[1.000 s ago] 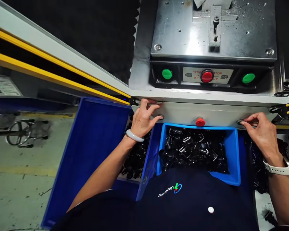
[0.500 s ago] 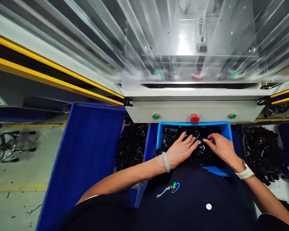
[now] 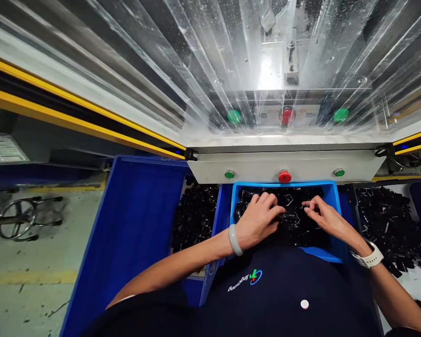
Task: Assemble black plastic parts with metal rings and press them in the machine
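Note:
A light-blue bin (image 3: pixel 337 210) in front of me holds a heap of small, shiny black parts (image 3: pixel 301 234), some with bent edges that catch the light. My left hand (image 3: pixel 259 217), with a pale bangle at its wrist, is over the left half of the heap. Its fingers are curled down; whatever they grip is hidden beneath them. On the right side of the bin, my right hand (image 3: pixel 325 217) hovers over the parts. Its thumb and index finger point left with a small gap between them, and I see nothing held there. A white watch is on that wrist.
Behind the bin stands a machine panel (image 3: pixel 256 164) with a red button (image 3: pixel 284 176) and two green ones, under clear strip curtains. Yellow guard bars (image 3: pixel 91 122) flank it. A dark-blue crate (image 3: pixel 133 224) is at left; black parts (image 3: pixel 389 224) also lie at right.
My left hand has gone from flat, spread fingers to curled ones and has drawn slightly left. My right hand has shifted a little right, away from the left. The view has tilted slightly.

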`<state>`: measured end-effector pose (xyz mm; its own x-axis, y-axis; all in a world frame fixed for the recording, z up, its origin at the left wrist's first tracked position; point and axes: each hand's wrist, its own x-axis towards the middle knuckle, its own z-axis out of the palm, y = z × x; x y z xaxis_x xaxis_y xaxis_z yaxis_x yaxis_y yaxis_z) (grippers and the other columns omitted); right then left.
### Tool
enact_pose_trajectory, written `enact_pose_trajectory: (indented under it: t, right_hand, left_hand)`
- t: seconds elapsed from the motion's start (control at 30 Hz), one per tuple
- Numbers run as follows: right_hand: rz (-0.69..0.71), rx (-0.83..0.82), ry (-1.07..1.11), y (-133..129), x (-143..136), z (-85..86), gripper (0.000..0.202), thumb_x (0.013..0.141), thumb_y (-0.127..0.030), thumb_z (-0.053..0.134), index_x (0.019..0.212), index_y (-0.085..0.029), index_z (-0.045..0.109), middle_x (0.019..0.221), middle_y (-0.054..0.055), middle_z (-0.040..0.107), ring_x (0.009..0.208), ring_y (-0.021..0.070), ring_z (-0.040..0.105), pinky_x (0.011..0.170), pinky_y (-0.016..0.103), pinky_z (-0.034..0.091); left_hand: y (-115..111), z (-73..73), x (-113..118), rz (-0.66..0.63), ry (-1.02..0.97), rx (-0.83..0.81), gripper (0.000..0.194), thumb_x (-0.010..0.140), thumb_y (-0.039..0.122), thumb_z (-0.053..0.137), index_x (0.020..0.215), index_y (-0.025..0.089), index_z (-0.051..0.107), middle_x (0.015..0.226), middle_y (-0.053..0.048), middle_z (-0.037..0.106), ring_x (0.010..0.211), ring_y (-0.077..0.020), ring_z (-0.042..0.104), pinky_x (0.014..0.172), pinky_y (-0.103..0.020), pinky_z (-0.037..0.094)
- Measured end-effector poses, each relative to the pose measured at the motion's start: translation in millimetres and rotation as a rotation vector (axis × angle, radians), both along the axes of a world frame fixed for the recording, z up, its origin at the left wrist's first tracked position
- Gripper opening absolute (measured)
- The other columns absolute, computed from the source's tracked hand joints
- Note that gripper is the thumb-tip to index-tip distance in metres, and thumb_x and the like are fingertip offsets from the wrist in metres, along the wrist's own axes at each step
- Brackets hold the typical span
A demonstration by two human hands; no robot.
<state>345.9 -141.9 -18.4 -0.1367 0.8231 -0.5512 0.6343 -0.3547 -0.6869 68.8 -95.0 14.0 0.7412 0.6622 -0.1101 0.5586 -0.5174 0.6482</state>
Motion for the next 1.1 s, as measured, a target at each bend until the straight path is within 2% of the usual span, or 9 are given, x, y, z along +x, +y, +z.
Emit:
enact_pose_trajectory:
  t: [0.1, 0.2, 0.3, 0.4, 0.53, 0.77, 0.87, 1.0, 1.1]
  right_hand:
    - [-0.048, 0.068, 0.024, 0.4, 2.1, 4.4, 0.04, 0.097, -0.062, 0.059, 0.092, -0.022, 0.06, 0.097, 0.003, 0.07, 0.063, 0.012, 0.049, 0.062, 0.028, 0.045]
    - [-0.144, 0.151, 0.051, 2.9, -1.2, 15.9, 0.04, 0.098, -0.061, 0.059, 0.099, -0.023, 0.071, 0.102, 0.005, 0.071, 0.083, 0.0176, 0.063, 0.074, 0.032, 0.051]
    - [-0.29, 0.216, 0.16, 4.6, -11.5, 37.7, 0.038, 0.098, -0.056, 0.063, 0.121, -0.026, 0.068, 0.107, 0.004, 0.072, 0.094, 0.0188, 0.068, 0.084, 0.034, 0.055]
    - [-0.335, 0.31, 0.212, 6.5, -27.4, 62.4, 0.03, 0.096, -0.05, 0.069, 0.116, -0.027, 0.068, 0.101, 0.002, 0.072, 0.089, 0.0169, 0.069, 0.082, 0.031, 0.057]
    - [-0.185, 0.367, 0.244, 14.9, -47.7, 79.9, 0.018, 0.098, -0.043, 0.067, 0.106, -0.028, 0.073, 0.099, 0.002, 0.073, 0.084, 0.0163, 0.068, 0.079, 0.031, 0.057]
    - [-0.315, 0.286, 0.215, 29.5, -55.2, 75.9, 0.027, 0.095, -0.049, 0.069, 0.105, -0.024, 0.074, 0.1, 0.005, 0.076, 0.081, 0.0177, 0.07, 0.072, 0.032, 0.058]
    - [-0.345, 0.277, 0.238, 29.6, -55.6, 71.5, 0.03, 0.093, -0.051, 0.071, 0.105, -0.024, 0.075, 0.098, 0.005, 0.076, 0.082, 0.0173, 0.071, 0.075, 0.031, 0.059]
    - [-0.315, 0.287, 0.232, 35.5, -56.5, 68.5, 0.031, 0.095, -0.051, 0.069, 0.105, -0.023, 0.076, 0.1, 0.005, 0.077, 0.084, 0.017, 0.072, 0.079, 0.031, 0.06]
    - [-0.183, 0.287, 0.286, 63.4, -49.1, 81.2, 0.034, 0.097, -0.051, 0.066, 0.11, -0.022, 0.076, 0.097, 0.005, 0.078, 0.081, 0.0173, 0.073, 0.075, 0.032, 0.061]
  left_hand:
    - [11.6, 14.9, 3.0, 0.358, -0.426, -0.516, 0.024, 0.084, 0.021, 0.078, 0.103, 0.019, 0.063, 0.118, -0.01, 0.068, 0.102, -0.0224, 0.062, 0.086, -0.038, 0.052]
    - [20.1, 19.0, 7.7, 0.702, -0.71, -1.015, 0.034, 0.081, 0.034, 0.084, 0.093, 0.019, 0.055, 0.099, -0.006, 0.069, 0.084, -0.0161, 0.064, 0.071, -0.03, 0.052]
    - [22.7, 17.1, 12.7, 0.885, -0.847, -1.194, 0.043, 0.076, 0.044, 0.089, 0.098, 0.019, 0.061, 0.091, -0.001, 0.065, 0.073, -0.0122, 0.063, 0.06, -0.024, 0.049]
    - [21.4, 16.1, 17.5, 0.898, -0.883, -1.195, 0.047, 0.074, 0.051, 0.091, 0.095, 0.016, 0.068, 0.094, -0.002, 0.066, 0.071, -0.0107, 0.063, 0.059, -0.022, 0.049]
    - [19.3, 18.7, 24.6, 0.862, -0.874, -1.116, 0.047, 0.074, 0.055, 0.09, 0.087, 0.015, 0.069, 0.096, -0.004, 0.068, 0.073, -0.0114, 0.062, 0.058, -0.023, 0.054]
    - [14.7, 20.4, 33.1, 0.796, -0.823, -0.958, 0.046, 0.086, 0.059, 0.079, 0.096, 0.016, 0.068, 0.095, -0.005, 0.068, 0.078, -0.0156, 0.067, 0.068, -0.031, 0.064]
    - [10.8, 16.8, 33.8, 0.718, -0.789, -0.773, 0.04, 0.088, 0.05, 0.081, 0.106, 0.017, 0.069, 0.102, -0.006, 0.068, 0.089, -0.0178, 0.069, 0.078, -0.032, 0.063]
    - [16.5, 15.9, 33.2, 0.644, -0.673, -0.421, 0.027, 0.088, 0.034, 0.082, 0.109, 0.02, 0.075, 0.109, -0.008, 0.068, 0.096, -0.0181, 0.067, 0.076, -0.026, 0.059]
    - [40.8, 26.5, 27.8, 0.629, -0.68, -0.424, 0.019, 0.089, 0.033, 0.078, 0.102, 0.019, 0.078, 0.103, -0.008, 0.069, 0.091, -0.018, 0.068, 0.069, -0.025, 0.059]
